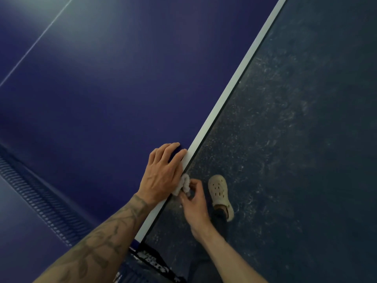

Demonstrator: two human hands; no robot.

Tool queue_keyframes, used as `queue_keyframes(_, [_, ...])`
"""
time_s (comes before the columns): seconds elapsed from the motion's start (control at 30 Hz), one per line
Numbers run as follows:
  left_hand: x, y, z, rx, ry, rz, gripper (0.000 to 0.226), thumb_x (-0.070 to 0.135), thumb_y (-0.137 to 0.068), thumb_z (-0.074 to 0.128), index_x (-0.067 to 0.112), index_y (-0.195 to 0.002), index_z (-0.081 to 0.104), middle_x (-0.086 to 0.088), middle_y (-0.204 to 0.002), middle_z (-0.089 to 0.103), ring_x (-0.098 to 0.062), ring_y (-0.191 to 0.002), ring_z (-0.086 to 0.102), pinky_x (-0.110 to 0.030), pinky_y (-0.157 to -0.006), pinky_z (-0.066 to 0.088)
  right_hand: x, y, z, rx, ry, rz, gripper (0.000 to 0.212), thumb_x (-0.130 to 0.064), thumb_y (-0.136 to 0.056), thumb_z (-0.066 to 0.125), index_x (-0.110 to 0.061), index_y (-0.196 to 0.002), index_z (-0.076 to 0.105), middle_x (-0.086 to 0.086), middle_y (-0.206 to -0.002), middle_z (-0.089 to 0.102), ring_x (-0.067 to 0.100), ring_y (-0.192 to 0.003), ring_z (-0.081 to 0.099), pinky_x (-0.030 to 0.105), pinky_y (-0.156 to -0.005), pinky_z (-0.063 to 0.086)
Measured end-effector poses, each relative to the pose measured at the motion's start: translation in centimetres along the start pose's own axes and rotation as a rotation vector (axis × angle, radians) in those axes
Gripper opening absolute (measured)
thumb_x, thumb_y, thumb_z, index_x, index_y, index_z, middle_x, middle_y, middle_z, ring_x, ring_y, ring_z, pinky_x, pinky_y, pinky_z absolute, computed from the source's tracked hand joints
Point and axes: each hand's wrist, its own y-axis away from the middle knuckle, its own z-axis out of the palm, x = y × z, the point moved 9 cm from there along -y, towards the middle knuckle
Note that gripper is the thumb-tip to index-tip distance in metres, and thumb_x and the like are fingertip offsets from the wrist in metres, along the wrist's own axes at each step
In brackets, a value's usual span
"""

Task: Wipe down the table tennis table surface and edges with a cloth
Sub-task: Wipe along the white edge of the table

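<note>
The blue table tennis table (106,82) fills the left of the head view, its white side line (230,82) running diagonally from top right to bottom centre. My left hand (163,174) rests flat on the table top beside that line, fingers straight. Just off the table's side edge, my right hand (193,201) pinches a small bunched pale cloth (184,183). The cloth sits against the edge, partly tucked under my left hand.
The net (38,197) crosses the lower left, with its clamp and strap (151,260) at the bottom centre. Dark scuffed floor (295,139) lies right of the table. My foot in a beige clog (219,194) stands close to the edge.
</note>
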Motion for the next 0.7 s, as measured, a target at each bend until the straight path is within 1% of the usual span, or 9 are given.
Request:
queue_keyframes(0.13, [0.9,-4.8,-1.1,0.051,0.015,0.05,0.043,0.025,-0.108,0.045,0.013,-0.148,0.056,-0.012,-0.155,0.049,-0.032,-0.142,0.046,-0.049,-0.116,0.037,-7.1,-5.1,-3.4,0.107,0.013,-0.119,0.025,-0.019,-0.103,0.071,-0.037,-0.116,0.058,-0.013,-0.111,0.07,-0.005,-0.098,0.068,0.015,-0.08,0.054])
queue_keyframes(0.23, [1.6,-9.6,-1.3,0.076,0.043,0.047,0.044,0.023,-0.109,0.045,0.012,-0.15,0.055,-0.011,-0.158,0.047,-0.031,-0.146,0.044,-0.047,-0.119,0.034,-11.3,-8.3,-5.6,0.179,0.03,-0.168,0.029,-0.013,-0.104,0.068,-0.036,-0.116,0.055,-0.006,-0.118,0.068,0.002,-0.103,0.067,0.023,-0.087,0.056])
queue_keyframes(0.3, [2.4,-12.7,-1.2,0.074,0.058,0.054,0.044,0.023,-0.109,0.045,0.012,-0.152,0.053,-0.012,-0.16,0.046,-0.031,-0.147,0.043,-0.047,-0.12,0.033,-11.5,-8.3,-5.4,0.149,0.053,-0.147,0.027,-0.019,-0.105,0.067,-0.041,-0.117,0.055,-0.008,-0.12,0.068,0.007,-0.109,0.067,0.025,-0.091,0.057])
queue_keyframes(0.37, [3.0,-15.7,-0.9,0.078,0.073,0.063,0.044,0.023,-0.11,0.045,0.013,-0.152,0.052,-0.012,-0.16,0.045,-0.032,-0.148,0.043,-0.046,-0.122,0.032,-10.4,-7.2,-4.8,0.079,0.112,-0.12,0.03,-0.026,-0.104,0.068,-0.052,-0.111,0.055,-0.012,-0.117,0.069,0.004,-0.107,0.067,0.017,-0.085,0.055])
queue_keyframes(0.43, [3.4,-18.5,-0.6,0.077,0.083,0.058,0.044,0.023,-0.11,0.046,0.013,-0.152,0.053,-0.012,-0.161,0.045,-0.032,-0.148,0.042,-0.045,-0.123,0.029,-9.9,-6.7,-4.7,0.028,0.171,-0.109,0.04,-0.02,-0.103,0.069,-0.057,-0.105,0.054,-0.008,-0.115,0.069,0.005,-0.103,0.067,0.017,-0.083,0.054])
queue_keyframes(0.5, [3.6,-20.9,-0.3,0.069,0.083,0.059,0.043,0.022,-0.11,0.046,0.013,-0.152,0.053,-0.012,-0.161,0.044,-0.032,-0.149,0.041,-0.045,-0.123,0.029,-11.3,-8.1,-5.3,0.03,0.191,-0.114,0.039,-0.014,-0.103,0.068,-0.05,-0.109,0.054,-0.004,-0.116,0.068,0.007,-0.103,0.067,0.02,-0.085,0.054])
queue_keyframes(0.57, [4.0,-23.0,-0.3,0.074,0.074,0.073,0.043,0.021,-0.11,0.047,0.013,-0.152,0.053,-0.013,-0.161,0.045,-0.033,-0.148,0.041,-0.047,-0.122,0.031,-14.8,-11.0,-7.0,0.075,0.152,-0.151,0.029,-0.014,-0.105,0.066,-0.039,-0.113,0.054,-0.004,-0.118,0.067,0.002,-0.103,0.066,0.02,-0.087,0.055])
queue_keyframes(0.63, [4.1,-24.9,-0.5,0.086,0.072,0.072,0.043,0.02,-0.109,0.048,0.011,-0.151,0.054,-0.013,-0.16,0.046,-0.033,-0.148,0.042,-0.047,-0.121,0.032,-19.1,-14.2,-9.0,0.147,0.103,-0.193,0.025,-0.014,-0.108,0.061,-0.036,-0.114,0.052,-0.006,-0.12,0.065,-0.001,-0.103,0.065,0.021,-0.089,0.055])
queue_keyframes(0.7, [4.2,-26.5,-0.6,0.089,0.076,0.064,0.042,0.02,-0.109,0.048,0.008,-0.148,0.056,-0.013,-0.16,0.047,-0.033,-0.148,0.043,-0.047,-0.121,0.032,-21.4,-16.6,-10.4,0.221,0.075,-0.197,0.026,-0.01,-0.11,0.056,-0.033,-0.12,0.049,-0.003,-0.128,0.063,0.006,-0.115,0.064,0.029,-0.098,0.055])
